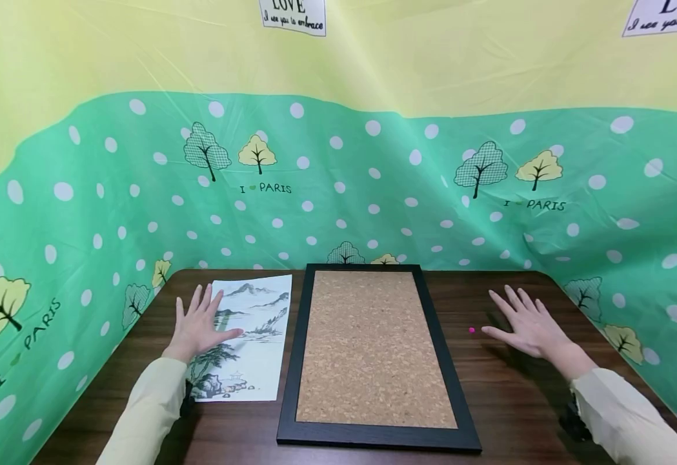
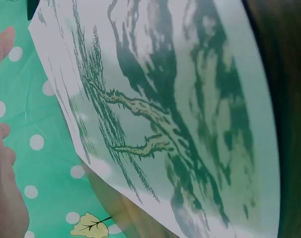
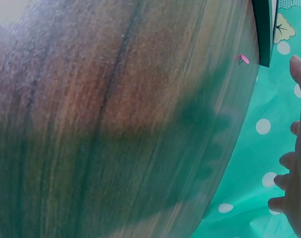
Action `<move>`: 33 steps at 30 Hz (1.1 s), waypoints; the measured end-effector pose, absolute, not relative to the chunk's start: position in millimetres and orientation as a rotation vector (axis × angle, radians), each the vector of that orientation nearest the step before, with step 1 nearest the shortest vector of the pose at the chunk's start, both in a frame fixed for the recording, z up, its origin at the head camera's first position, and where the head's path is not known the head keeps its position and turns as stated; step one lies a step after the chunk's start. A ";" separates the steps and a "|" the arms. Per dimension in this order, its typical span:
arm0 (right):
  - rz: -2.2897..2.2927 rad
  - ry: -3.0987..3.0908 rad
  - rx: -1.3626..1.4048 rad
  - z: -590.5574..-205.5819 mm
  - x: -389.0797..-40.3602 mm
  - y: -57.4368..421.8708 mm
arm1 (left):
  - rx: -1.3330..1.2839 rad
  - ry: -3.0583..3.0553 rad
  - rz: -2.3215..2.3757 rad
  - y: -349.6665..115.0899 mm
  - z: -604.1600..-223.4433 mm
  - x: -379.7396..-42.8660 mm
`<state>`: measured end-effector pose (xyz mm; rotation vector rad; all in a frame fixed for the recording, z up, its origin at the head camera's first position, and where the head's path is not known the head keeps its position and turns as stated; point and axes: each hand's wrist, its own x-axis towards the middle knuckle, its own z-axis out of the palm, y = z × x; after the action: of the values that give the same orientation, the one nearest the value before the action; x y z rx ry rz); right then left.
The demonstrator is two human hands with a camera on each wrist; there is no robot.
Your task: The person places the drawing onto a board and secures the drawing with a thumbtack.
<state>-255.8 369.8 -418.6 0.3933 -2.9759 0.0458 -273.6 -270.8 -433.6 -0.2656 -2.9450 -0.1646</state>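
Note:
My left hand [image 1: 197,326], fingers spread, hovers over the left side of a landscape print [image 1: 259,361] with ink-style mountains and trees. The left wrist view shows the sheet [image 2: 135,119] close up, with the hand [image 2: 7,193] at the left edge. My right hand [image 1: 532,332] is spread above the right part of the table, holding nothing. Just left of its thumb lies a small pink thumbtack [image 1: 472,330]; in the right wrist view the tack [image 3: 244,59] has its point down toward the wood. Between the hands lies a cork board [image 1: 373,349] in a black frame.
The dark brown wooden table [image 1: 239,429] carries all of these. A green and yellow cloth [image 1: 396,161] with white dots and printed trees hangs behind the table and along both sides.

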 end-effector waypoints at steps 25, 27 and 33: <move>0.324 -2.990 0.455 -419.6 -253.1 358.2 | -0.172 -2.967 -0.526 -292.1 -426.2 -267.5; 0.354 -2.989 0.452 -419.6 -253.1 356.5 | -0.149 -2.972 -0.566 -294.3 -425.7 -265.9; 0.421 -2.986 0.432 -420.6 -252.0 352.9 | -0.066 -3.008 -0.672 -301.4 -428.7 -263.4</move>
<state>-252.0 352.9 -420.6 0.4318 -2.9859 0.4211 -263.4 -301.4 -428.7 -0.0657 -3.0082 -0.6724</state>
